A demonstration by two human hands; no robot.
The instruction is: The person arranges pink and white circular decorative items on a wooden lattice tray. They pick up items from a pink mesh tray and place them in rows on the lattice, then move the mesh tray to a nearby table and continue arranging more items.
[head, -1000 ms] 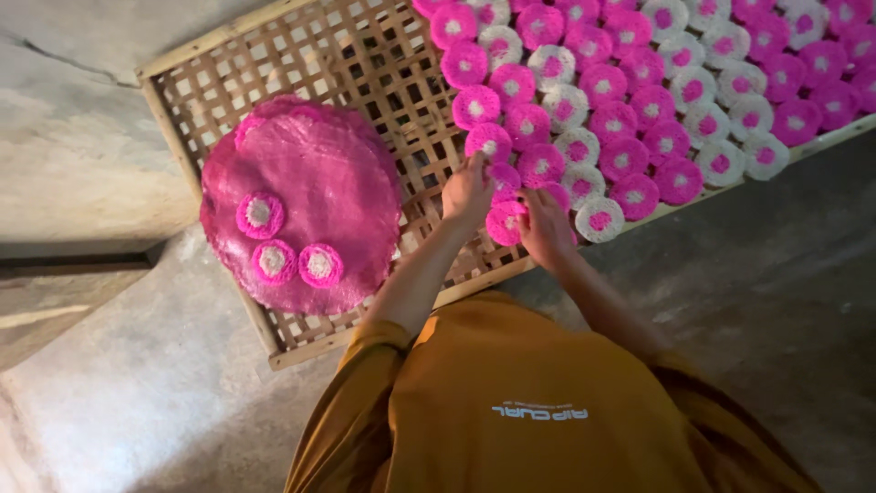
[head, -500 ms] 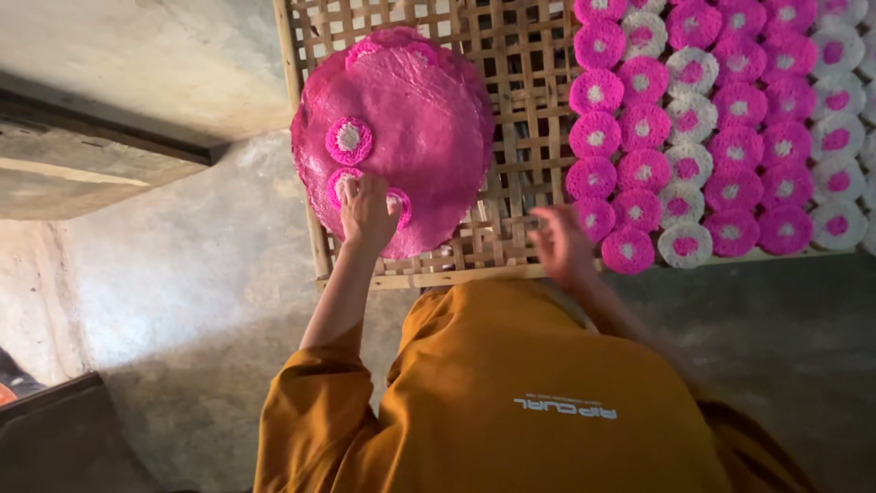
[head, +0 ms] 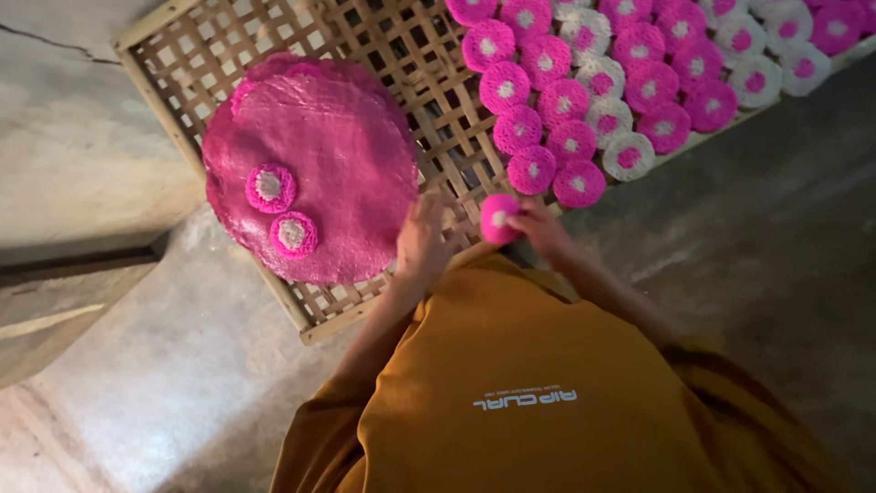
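My right hand (head: 546,230) pinches a small round pink disc with a pale centre (head: 498,217), held just above the near edge of a woven bamboo tray (head: 365,46). Just left of the disc, my left hand (head: 422,245) hovers with its fingers loosely apart and nothing in it. A large round pink mat (head: 319,155) lies on the left part of the tray, with two small pink discs (head: 270,187) (head: 293,234) on it. Several rows of pink and white discs (head: 584,91) cover the right part of the tray.
The tray rests on a grey concrete floor (head: 776,228). A concrete step or ledge (head: 55,164) runs along the left. My orange shirt (head: 520,383) fills the bottom of the view.
My left hand has left the large pink mat, where it touched a disc, and come right. A pink disc is now in my right hand. One disc fewer lies on the mat.
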